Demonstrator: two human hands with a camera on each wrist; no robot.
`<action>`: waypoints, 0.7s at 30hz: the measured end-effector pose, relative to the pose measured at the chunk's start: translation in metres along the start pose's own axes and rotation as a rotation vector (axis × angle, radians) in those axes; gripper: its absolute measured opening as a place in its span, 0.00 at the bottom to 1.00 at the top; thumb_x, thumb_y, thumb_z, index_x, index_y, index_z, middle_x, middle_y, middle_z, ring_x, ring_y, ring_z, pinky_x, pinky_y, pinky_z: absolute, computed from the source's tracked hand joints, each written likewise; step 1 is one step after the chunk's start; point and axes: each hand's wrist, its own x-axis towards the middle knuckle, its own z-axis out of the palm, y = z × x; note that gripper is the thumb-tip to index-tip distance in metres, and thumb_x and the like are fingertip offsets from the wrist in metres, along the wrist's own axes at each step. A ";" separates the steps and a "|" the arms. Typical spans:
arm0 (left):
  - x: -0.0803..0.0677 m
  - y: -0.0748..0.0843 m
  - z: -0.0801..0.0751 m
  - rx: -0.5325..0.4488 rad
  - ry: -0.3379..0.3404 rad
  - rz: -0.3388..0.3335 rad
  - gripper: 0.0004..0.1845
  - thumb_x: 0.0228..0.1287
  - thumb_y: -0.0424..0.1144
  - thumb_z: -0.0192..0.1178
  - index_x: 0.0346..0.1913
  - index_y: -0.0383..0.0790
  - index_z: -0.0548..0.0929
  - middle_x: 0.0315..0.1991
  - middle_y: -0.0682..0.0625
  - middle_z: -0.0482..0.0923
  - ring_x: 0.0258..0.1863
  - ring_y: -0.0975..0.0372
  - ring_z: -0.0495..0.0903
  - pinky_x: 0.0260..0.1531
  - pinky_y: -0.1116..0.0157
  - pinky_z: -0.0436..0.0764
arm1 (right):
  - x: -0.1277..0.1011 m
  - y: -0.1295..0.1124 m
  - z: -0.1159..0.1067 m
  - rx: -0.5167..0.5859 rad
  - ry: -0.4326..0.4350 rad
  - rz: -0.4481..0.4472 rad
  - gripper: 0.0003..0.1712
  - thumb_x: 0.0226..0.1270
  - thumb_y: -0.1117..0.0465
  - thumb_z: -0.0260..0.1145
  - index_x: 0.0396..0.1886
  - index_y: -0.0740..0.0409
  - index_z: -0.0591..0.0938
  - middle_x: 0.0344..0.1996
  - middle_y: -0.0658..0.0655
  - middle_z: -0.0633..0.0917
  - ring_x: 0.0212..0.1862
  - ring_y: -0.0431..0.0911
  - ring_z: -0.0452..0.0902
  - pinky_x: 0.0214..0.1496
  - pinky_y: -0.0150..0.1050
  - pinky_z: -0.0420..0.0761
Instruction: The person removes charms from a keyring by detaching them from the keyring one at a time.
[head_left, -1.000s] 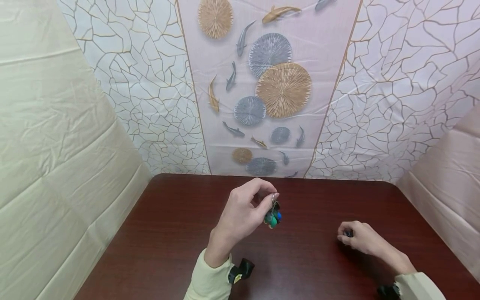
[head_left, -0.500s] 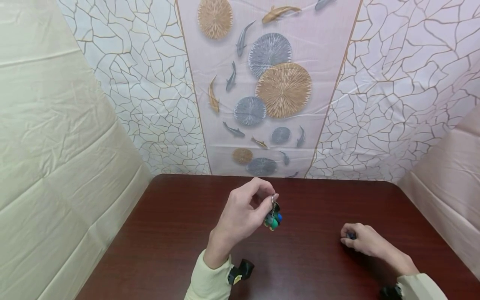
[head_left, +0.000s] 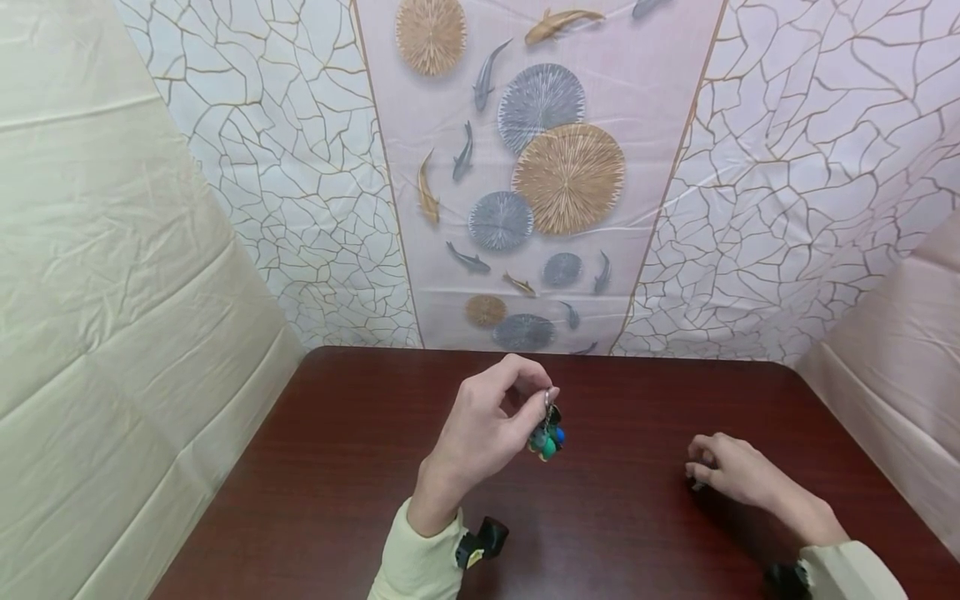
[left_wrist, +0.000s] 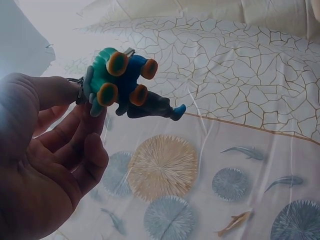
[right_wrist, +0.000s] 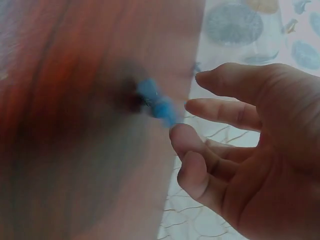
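While the left hand is raised above the table, its thumb and forefinger pinch a small metal ring from which a key bunch hangs, clear of the wood and roughly over the middle of the table. From the head view the bunch reads as a tight cluster of green, blue and dark pieces just below the fingertips. The left wrist view shows the key bunch closer: a teal-green cap and a blue cap side by side, each with rounded orange ends, a dark grey body behind them that runs out to a small blue tip, and a bit of silver metal at the top. The ring sits at the left of the cluster, against the thumb, and the other fingers are loosely curled beneath it without touching the caps. Well apart, to the right, the right hand lies low on the table with its fingers bent and slightly parted, holding nothing. In the right wrist view a small blue piece lies on the wood just beyond the fingertips; it is blurred, and whether a finger touches it cannot be told. Pale sleeves cover both wrists.
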 end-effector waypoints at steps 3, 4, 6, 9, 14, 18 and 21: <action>0.000 0.000 0.000 0.008 0.003 0.008 0.05 0.63 0.30 0.63 0.38 0.41 0.79 0.30 0.51 0.84 0.24 0.71 0.78 0.24 0.78 0.77 | 0.000 -0.008 -0.007 -0.015 0.042 -0.020 0.04 0.61 0.58 0.69 0.33 0.50 0.81 0.24 0.45 0.76 0.28 0.36 0.69 0.29 0.35 0.69; 0.000 0.000 0.001 0.005 0.004 0.011 0.05 0.63 0.30 0.64 0.38 0.41 0.80 0.30 0.51 0.85 0.24 0.71 0.78 0.24 0.78 0.77 | 0.000 -0.011 -0.010 -0.017 0.059 -0.031 0.04 0.62 0.58 0.69 0.33 0.49 0.81 0.24 0.45 0.76 0.28 0.35 0.69 0.29 0.35 0.69; 0.001 0.000 0.001 0.001 0.005 0.020 0.05 0.63 0.30 0.64 0.38 0.41 0.80 0.30 0.51 0.85 0.24 0.71 0.78 0.23 0.78 0.77 | 0.000 -0.018 -0.015 -0.014 0.083 -0.053 0.03 0.62 0.58 0.68 0.33 0.49 0.82 0.24 0.44 0.76 0.27 0.33 0.68 0.29 0.34 0.69; 0.001 -0.001 0.002 -0.005 0.003 0.034 0.05 0.63 0.30 0.64 0.38 0.41 0.80 0.30 0.51 0.85 0.23 0.71 0.77 0.23 0.78 0.76 | 0.001 -0.031 -0.024 -0.014 0.125 -0.084 0.02 0.63 0.59 0.68 0.32 0.47 0.82 0.22 0.41 0.75 0.26 0.30 0.67 0.29 0.32 0.69; 0.001 -0.001 0.003 -0.012 -0.005 0.033 0.05 0.63 0.29 0.64 0.38 0.40 0.80 0.30 0.50 0.85 0.24 0.70 0.78 0.23 0.78 0.76 | 0.004 -0.054 -0.038 -0.016 0.208 -0.166 0.04 0.63 0.59 0.68 0.31 0.45 0.82 0.21 0.38 0.72 0.25 0.28 0.65 0.28 0.31 0.68; 0.001 -0.001 0.004 -0.017 -0.016 0.028 0.04 0.63 0.29 0.64 0.38 0.40 0.80 0.31 0.50 0.85 0.24 0.70 0.78 0.23 0.78 0.77 | 0.004 -0.071 -0.048 -0.030 0.259 -0.222 0.05 0.62 0.60 0.69 0.30 0.44 0.82 0.21 0.36 0.72 0.25 0.28 0.64 0.27 0.30 0.68; 0.000 0.000 0.004 -0.034 -0.030 0.012 0.05 0.63 0.29 0.63 0.38 0.40 0.80 0.31 0.50 0.85 0.24 0.71 0.78 0.23 0.78 0.77 | 0.003 -0.082 -0.053 -0.042 0.294 -0.257 0.06 0.61 0.60 0.70 0.30 0.43 0.82 0.22 0.35 0.72 0.25 0.27 0.64 0.27 0.29 0.68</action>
